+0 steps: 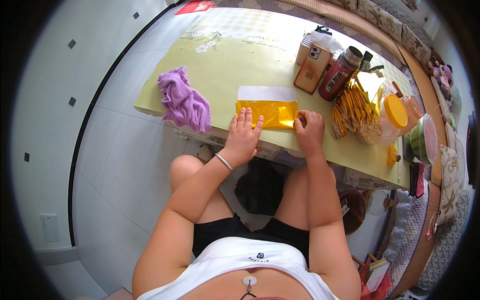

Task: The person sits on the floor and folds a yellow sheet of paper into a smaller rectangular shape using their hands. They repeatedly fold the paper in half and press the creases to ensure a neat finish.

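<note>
A sheet of shiny gold foil paper (pixel 277 112) lies near the front edge of the table, with a white strip (pixel 267 93) along its far side. My left hand (pixel 244 134) rests on its left part, fingers stretched out flat and a bangle on the wrist. At the sheet's right edge, my right hand (pixel 311 129) has its fingers curled, with thumb and fingertips closed on the border of the foil. Further right stands a bunch of folded gold foil pieces (pixel 352 105), packed close together.
A purple cloth (pixel 184 100) hangs partly over the table's left front edge. Behind the right hand stand a phone (pixel 312 69) leaning upright and a dark red thermos (pixel 340 74). A yellow-lidded jar (pixel 395 111) and a tub (pixel 424 139) stand at the right end.
</note>
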The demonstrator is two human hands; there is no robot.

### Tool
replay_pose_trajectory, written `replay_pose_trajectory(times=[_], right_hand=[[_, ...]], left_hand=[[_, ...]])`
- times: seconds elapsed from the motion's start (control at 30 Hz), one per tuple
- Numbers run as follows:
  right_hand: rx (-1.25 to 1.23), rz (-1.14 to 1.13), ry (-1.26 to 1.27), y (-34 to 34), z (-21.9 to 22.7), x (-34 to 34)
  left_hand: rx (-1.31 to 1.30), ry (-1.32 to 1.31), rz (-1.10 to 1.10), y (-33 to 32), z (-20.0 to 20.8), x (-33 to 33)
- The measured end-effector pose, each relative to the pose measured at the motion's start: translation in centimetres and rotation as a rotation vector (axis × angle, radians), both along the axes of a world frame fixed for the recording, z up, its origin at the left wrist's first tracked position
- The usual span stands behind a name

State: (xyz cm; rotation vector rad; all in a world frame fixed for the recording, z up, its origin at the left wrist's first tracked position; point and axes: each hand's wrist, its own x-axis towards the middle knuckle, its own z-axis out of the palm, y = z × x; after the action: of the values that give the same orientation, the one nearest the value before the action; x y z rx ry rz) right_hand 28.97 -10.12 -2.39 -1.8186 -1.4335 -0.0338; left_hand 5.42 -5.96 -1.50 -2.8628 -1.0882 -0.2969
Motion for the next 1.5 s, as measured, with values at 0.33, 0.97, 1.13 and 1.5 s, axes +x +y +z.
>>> replay_pose_trajectory(times=[0.33,0.97,1.13,1.5], right_hand=[[0.010,-0.004,0.012,0.0,-0.1,0.0],[0.054,0.104,0.143,0.0,0.4,-0.6],[0.013,0.069,0.224,-0.1,0.8,-0.9],[0.083,0.185,0.147,0.1,0.7,-0.8]], left_hand=[[-0.028,-0.006,0.006,0.0,-0.1,0.1],[-0.052,-0.002,0.013,-0.2,0.0,0.1],[-0.048,-0.001,0.015,-0.1,-0.2,0.1],[-0.045,0.003,0.024,-0.2,-0.1,0.2]])
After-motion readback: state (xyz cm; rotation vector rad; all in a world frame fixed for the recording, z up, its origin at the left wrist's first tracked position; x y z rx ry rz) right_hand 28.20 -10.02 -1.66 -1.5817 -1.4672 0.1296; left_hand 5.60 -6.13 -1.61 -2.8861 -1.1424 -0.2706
